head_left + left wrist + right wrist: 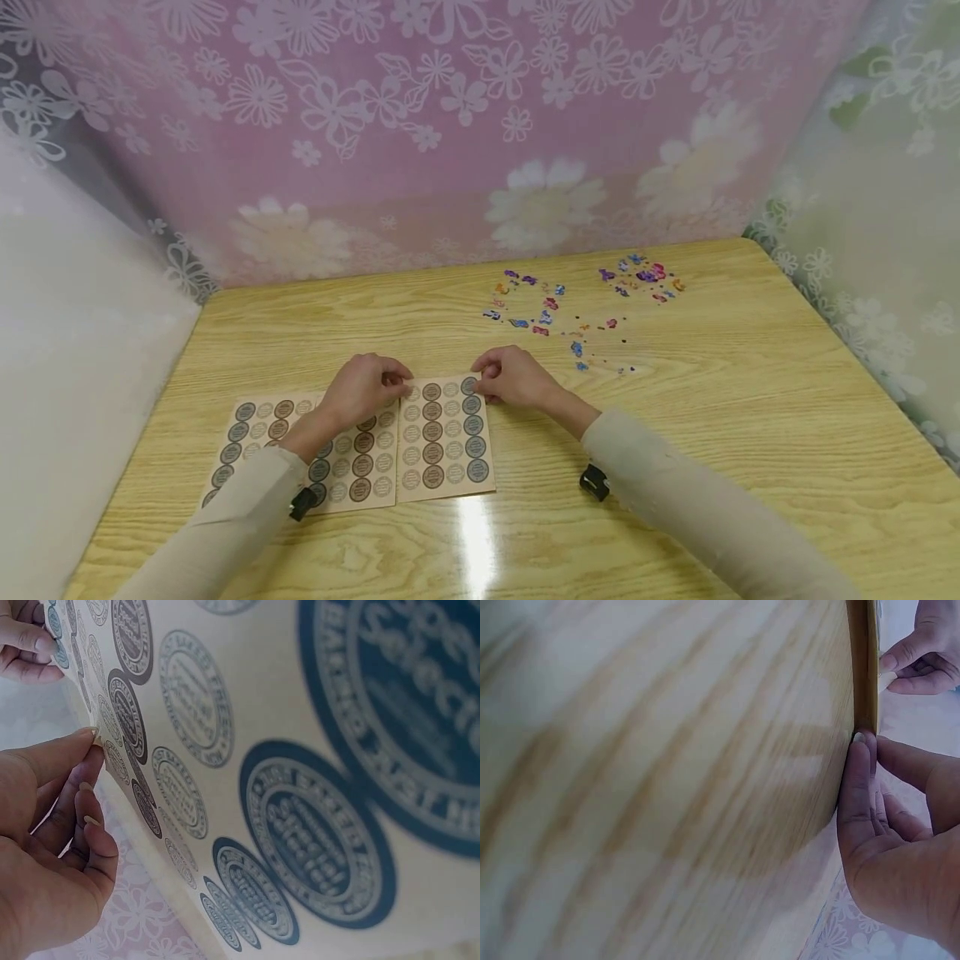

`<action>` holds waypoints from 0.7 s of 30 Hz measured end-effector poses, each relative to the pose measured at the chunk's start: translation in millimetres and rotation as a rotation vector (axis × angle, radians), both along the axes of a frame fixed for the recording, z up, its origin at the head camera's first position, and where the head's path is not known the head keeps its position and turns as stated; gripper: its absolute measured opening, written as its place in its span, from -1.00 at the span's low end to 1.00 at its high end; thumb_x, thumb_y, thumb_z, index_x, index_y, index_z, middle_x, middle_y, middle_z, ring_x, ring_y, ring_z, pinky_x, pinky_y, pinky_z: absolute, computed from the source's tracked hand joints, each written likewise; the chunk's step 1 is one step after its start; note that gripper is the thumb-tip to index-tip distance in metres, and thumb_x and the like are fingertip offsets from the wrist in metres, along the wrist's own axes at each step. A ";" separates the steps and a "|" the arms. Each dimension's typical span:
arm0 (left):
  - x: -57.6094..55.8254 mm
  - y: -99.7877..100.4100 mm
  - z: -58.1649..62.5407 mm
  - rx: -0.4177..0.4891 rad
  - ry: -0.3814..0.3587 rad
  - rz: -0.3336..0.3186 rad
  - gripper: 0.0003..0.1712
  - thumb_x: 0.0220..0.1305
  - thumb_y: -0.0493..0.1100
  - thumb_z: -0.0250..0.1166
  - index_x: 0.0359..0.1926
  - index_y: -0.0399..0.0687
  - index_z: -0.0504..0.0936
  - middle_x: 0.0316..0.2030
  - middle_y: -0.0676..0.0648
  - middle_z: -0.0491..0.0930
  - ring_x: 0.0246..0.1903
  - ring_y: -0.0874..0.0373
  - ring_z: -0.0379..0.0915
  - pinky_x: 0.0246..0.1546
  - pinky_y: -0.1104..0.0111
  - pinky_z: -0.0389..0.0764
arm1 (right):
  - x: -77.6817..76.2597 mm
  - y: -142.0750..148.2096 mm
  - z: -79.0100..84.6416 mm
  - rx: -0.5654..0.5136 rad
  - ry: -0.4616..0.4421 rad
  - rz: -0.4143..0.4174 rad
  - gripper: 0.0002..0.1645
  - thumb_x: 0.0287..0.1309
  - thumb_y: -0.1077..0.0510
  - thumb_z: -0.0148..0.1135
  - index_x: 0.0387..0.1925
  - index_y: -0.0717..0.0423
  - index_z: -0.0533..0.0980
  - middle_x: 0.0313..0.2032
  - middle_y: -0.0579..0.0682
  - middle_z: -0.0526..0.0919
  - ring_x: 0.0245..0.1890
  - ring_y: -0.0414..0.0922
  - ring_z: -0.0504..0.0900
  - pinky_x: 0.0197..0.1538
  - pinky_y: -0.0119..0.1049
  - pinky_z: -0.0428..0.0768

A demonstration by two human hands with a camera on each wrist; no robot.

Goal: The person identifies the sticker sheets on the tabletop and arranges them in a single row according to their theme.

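Note:
A sheet of round stickers (pixel 442 442) lies on the wooden table, printed with columns of brown, pale and blue-grey circles. My left hand (pixel 360 392) reaches over a second sticker sheet (pixel 341 450) and pinches the first sheet's far edge near its left corner. At the far right corner, thumb and fingers of my right hand (pixel 517 379) grip the same sheet. The left wrist view shows the left thumb and forefinger (pixel 67 754) right at the paper's edge. Part of the left-hand sheet is hidden under my left forearm.
Small colourful flower-shaped pieces (pixel 546 317) are scattered at the table's far middle, with another cluster (pixel 648 277) farther right. Flower-patterned pink cloth (pixel 420 167) hangs along the far edge, and pale cloth (pixel 82 333) hangs at the left side.

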State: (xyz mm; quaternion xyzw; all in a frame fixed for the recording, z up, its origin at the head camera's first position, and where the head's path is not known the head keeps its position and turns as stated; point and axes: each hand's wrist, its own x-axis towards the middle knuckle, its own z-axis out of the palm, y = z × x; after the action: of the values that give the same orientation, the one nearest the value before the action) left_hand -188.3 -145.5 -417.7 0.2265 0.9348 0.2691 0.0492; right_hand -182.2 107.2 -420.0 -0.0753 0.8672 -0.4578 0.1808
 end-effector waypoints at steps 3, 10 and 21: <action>0.4 0.9 1.2 -0.013 0.025 -0.015 -0.86 0.13 -0.21 0.40 -0.26 -0.13 0.74 -0.46 0.08 0.62 -0.45 0.25 0.46 -0.41 0.35 0.50 | 0.5 -0.4 -0.2 0.020 0.005 -0.002 -0.74 0.12 0.26 0.34 -0.14 0.26 0.57 -0.53 -0.02 0.56 -0.57 -0.15 0.60 -0.47 -0.39 0.54; 1.2 2.2 2.3 -0.050 0.040 -0.011 -0.85 0.10 -0.22 0.42 -0.26 -0.12 0.74 -0.46 0.09 0.61 -0.40 0.20 0.44 -0.36 0.31 0.49 | 2.4 -1.3 -1.8 0.073 0.068 0.027 -0.72 0.13 0.22 0.35 -0.12 0.25 0.58 -0.53 -0.04 0.53 -0.58 -0.18 0.54 -0.46 -0.38 0.49; 1.1 5.4 2.6 -0.149 0.206 -0.080 -0.84 0.07 -0.18 0.44 -0.29 -0.10 0.77 -0.33 0.00 0.66 -0.32 0.09 0.44 -0.24 0.23 0.47 | 8.6 -6.3 0.6 0.253 0.241 0.097 -0.71 0.18 0.16 0.31 -0.11 0.23 0.56 -0.53 -0.10 0.46 -0.60 -0.23 0.37 -0.46 -0.38 0.37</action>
State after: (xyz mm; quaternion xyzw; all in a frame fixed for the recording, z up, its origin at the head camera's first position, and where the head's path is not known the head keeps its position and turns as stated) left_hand -187.2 -140.1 -415.1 0.2856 0.9426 0.1720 -0.0195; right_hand -173.7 100.9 -419.4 -0.1482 0.9285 -0.3236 0.1056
